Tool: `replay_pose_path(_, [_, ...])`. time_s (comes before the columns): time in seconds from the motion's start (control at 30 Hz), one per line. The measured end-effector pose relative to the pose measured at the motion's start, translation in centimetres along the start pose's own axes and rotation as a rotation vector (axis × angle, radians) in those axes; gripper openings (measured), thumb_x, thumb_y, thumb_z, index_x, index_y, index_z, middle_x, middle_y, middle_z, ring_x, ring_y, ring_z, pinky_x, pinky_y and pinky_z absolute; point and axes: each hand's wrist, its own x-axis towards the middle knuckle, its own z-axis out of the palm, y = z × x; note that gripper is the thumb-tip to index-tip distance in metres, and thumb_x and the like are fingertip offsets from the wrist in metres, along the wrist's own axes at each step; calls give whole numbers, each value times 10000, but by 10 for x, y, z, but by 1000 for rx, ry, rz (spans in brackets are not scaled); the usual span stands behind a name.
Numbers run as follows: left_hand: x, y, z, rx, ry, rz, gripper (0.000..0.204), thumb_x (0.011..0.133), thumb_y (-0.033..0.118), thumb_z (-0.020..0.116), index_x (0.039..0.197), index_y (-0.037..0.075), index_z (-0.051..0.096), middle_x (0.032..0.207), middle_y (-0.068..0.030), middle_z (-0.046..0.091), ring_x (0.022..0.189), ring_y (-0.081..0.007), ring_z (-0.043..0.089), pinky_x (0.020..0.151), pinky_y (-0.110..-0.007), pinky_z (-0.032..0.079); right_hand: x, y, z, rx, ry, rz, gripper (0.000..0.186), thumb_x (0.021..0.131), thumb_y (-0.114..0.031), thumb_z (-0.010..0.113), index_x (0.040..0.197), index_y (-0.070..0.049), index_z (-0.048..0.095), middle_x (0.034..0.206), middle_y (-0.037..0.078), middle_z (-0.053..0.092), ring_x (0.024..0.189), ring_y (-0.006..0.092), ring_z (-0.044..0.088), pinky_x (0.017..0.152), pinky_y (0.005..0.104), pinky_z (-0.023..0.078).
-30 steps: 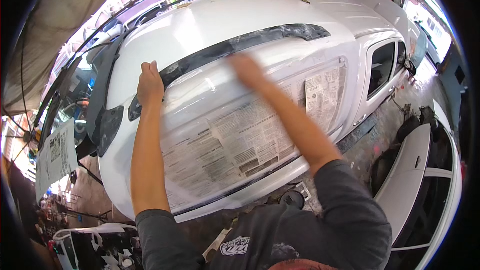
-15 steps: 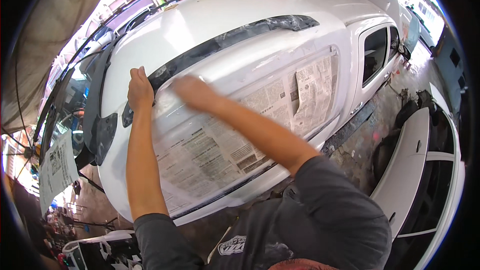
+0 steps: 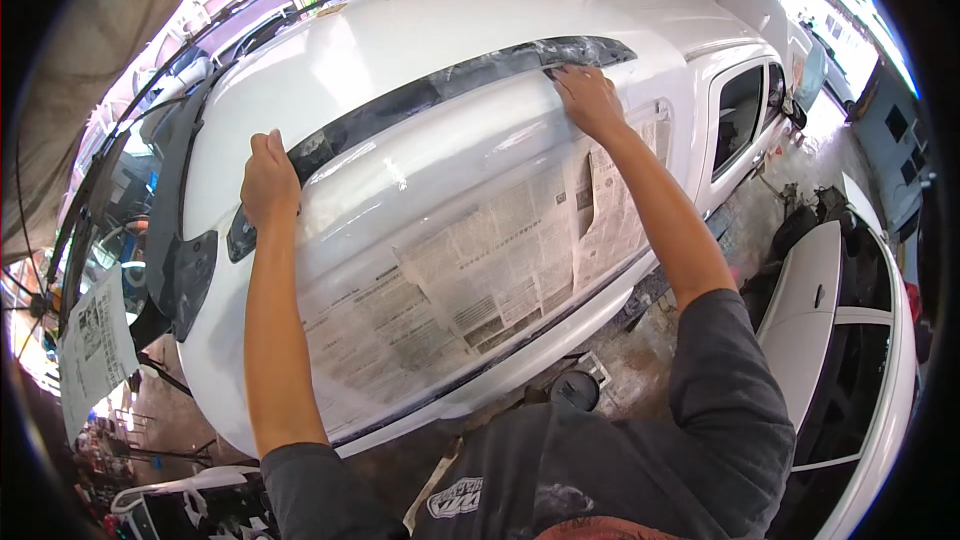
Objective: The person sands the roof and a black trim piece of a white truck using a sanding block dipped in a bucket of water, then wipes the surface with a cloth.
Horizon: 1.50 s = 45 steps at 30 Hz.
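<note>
While the left hand (image 3: 270,185) clamps the long, curved, mottled-black rail (image 3: 410,100) along the glossy white car roof (image 3: 420,20), the right hand (image 3: 590,100), grip unclear near the rail's right end, could skid, scuffing paint, if pressed too hard.

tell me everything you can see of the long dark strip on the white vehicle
The dark strip looks like scuffed, whitish-smudged plastic. Long and gently curved, it lies along the white vehicle. The left hand covers part toward its left end; the right hand is at its near edge, contact unclear.
</note>
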Motion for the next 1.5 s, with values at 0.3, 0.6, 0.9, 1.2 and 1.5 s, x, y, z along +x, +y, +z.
replay_pose_path(0.3, [-2,4,3,0,-5,13,425,1085,464,322,1131,124,572,1034,-193,703,947,-452,664,801,-550,520,12,-4,-7,-143,-197,146,518,1030,-411,443,1261,11,636,1356,179,620,1285,386,510,1078,537,388])
replay_pose_path(0.6, [2,-17,-10,28,65,24,426,1080,463,343,1145,117,582,1027,-227,703,956,-473,663,803,-561,527,21,-243,25,435,-272,-239,626,961,-507,503,1197,57,635,1255,293,627,1188,451,570,1057,507,426])
replay_pose_path(0.9, [1,-9,13,-111,34,68,473,1081,470,291,1211,94,547,1141,-242,674,1062,-504,612,883,-593,473,9,-262,24,482,-243,-540,673,953,-575,491,1273,-5,651,1260,236,659,1231,401,578,1147,475,353])
replay_pose_path(1.2, [-8,17,-2,-33,-32,66,433,1091,458,296,1147,118,558,1078,-189,694,992,-448,649,808,-564,504,16,-128,5,240,-254,-95,630,980,-535,487,1253,10,646,1291,275,624,1253,403,550,1120,489,378])
replay_pose_path(1.5, [3,-2,10,-70,-44,64,468,1083,492,289,1162,117,558,1112,-214,688,1022,-481,631,829,-578,487,-40,-281,29,570,-24,-732,307,961,-212,546,1222,-71,622,1388,137,598,1300,296,558,1192,476,326])
